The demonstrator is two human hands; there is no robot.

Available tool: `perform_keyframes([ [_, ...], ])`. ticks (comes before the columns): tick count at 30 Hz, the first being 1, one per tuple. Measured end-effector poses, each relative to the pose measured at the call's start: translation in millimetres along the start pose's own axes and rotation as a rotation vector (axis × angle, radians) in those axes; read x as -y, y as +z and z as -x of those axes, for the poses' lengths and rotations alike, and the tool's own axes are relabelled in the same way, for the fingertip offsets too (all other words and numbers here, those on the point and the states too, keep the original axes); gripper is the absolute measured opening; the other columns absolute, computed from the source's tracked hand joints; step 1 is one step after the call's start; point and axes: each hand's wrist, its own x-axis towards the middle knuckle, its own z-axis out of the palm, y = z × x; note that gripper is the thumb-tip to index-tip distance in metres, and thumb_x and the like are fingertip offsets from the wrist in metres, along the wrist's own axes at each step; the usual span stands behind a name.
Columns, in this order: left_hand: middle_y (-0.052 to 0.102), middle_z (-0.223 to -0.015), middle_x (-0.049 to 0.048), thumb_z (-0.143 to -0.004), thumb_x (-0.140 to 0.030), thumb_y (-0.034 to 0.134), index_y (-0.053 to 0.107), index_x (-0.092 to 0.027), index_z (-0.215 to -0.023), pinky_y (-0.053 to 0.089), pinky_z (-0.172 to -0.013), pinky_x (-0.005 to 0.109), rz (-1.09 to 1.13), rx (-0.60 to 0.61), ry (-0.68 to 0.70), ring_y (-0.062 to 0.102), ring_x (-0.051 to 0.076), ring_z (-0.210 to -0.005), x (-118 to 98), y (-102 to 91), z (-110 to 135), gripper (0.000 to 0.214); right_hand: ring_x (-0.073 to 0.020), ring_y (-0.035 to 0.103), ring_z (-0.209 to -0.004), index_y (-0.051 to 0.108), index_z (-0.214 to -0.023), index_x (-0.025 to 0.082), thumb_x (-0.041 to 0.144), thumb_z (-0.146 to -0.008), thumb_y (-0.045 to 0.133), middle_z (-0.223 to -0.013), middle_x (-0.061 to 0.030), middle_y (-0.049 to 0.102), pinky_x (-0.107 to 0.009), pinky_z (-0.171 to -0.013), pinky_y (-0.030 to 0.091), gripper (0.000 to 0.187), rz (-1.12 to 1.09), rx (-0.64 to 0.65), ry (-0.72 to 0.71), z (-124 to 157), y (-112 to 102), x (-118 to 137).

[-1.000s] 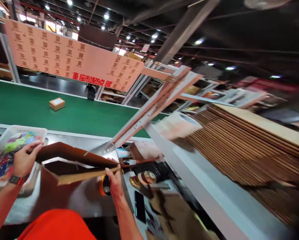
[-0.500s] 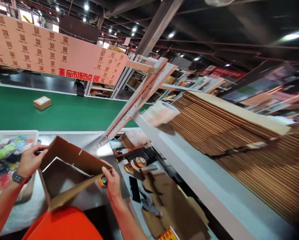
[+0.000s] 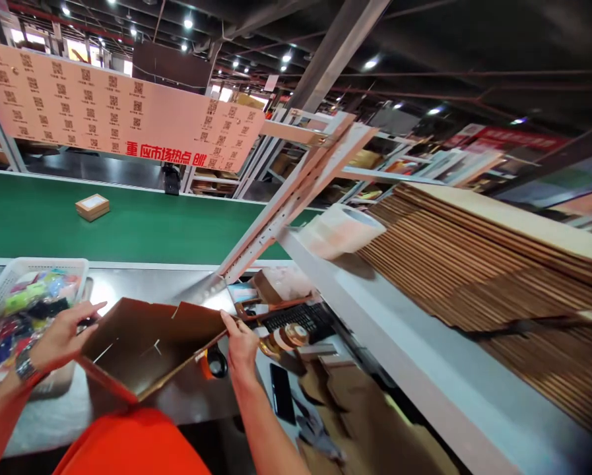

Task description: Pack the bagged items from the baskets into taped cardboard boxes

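Observation:
I hold a brown cardboard box (image 3: 147,346), partly unfolded with its flaps loose, above a steel worktable (image 3: 142,285). My left hand (image 3: 63,335) presses against the box's left side with the fingers stretched out; a watch sits on that wrist. My right hand (image 3: 241,343) pinches the box's right edge near a corner. An orange tape dispenser (image 3: 212,361) lies on the table just under the box and my right hand.
A white basket (image 3: 8,270) of colourful small items stands at the left. Behind runs a green conveyor belt (image 3: 142,227) carrying a small box (image 3: 92,206). A keyboard (image 3: 298,318), tape rolls (image 3: 283,339) and a phone (image 3: 282,393) lie right of the box. Flat cardboard sheets (image 3: 493,270) are stacked on the right shelf.
The box has swung from an open, upright shape to a flatter, tilted one. My left hand's fingers have straightened along its side; my right hand moved slightly right.

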Motion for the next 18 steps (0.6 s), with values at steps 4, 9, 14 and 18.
perform_keyframes([
  [4, 0.081, -0.117, 0.0098, -0.098, -0.048, 0.055, 0.077, -0.026, -0.136, 0.061, -0.095, 0.035, -0.087, 0.237, 0.012, 0.076, 0.027, -0.104, -6.9, -4.6, 19.1, 0.049, -0.0197, 0.065, -0.067, 0.08, -0.072, 0.02, 0.067, -0.079, 0.079, -0.07, -0.0014, 0.075, -0.03, -0.065, 0.05, 0.048, 0.089, 0.159, 0.009, -8.3, -8.1, 17.1],
  [9, 0.083, -0.105, 0.0094, -0.102, -0.057, 0.047, 0.085, -0.026, -0.105, 0.057, -0.09, 0.034, -0.16, 0.464, -0.069, 0.077, 0.028, -0.098, -16.7, 10.6, 20.2, 0.048, -0.0193, 0.065, -0.065, 0.088, -0.079, 0.018, 0.061, -0.072, 0.089, -0.071, -0.0035, 0.079, -0.029, -0.062, 0.046, 0.043, 0.433, 0.847, -0.084, -29.9, -29.0, 57.3],
  [14, 0.081, -0.082, 0.0164, -0.106, -0.058, 0.031, 0.08, -0.02, -0.076, 0.049, -0.075, 0.036, -0.429, 0.519, -0.107, 0.076, 0.031, -0.078, -26.7, 21.2, -7.1, 0.068, -0.0116, 0.044, -0.051, 0.075, -0.057, 0.018, 0.052, -0.086, 0.083, -0.048, 0.0018, 0.059, -0.029, -0.055, 0.025, 0.045, 0.918, 0.771, -0.423, -27.7, -19.8, 82.5],
  [18, 0.077, -0.076, 0.0218, -0.107, -0.059, 0.025, 0.078, -0.018, -0.069, 0.051, -0.076, 0.04, -0.57, 0.44, -0.066, 0.076, 0.034, -0.077, -33.8, 30.2, -35.0, 0.077, -0.0169, 0.06, -0.061, 0.078, -0.068, 0.019, 0.047, -0.103, 0.068, -0.065, -0.0073, 0.075, -0.031, -0.063, 0.035, 0.046, 1.068, 0.557, -0.593, -12.7, -0.2, 86.2],
])
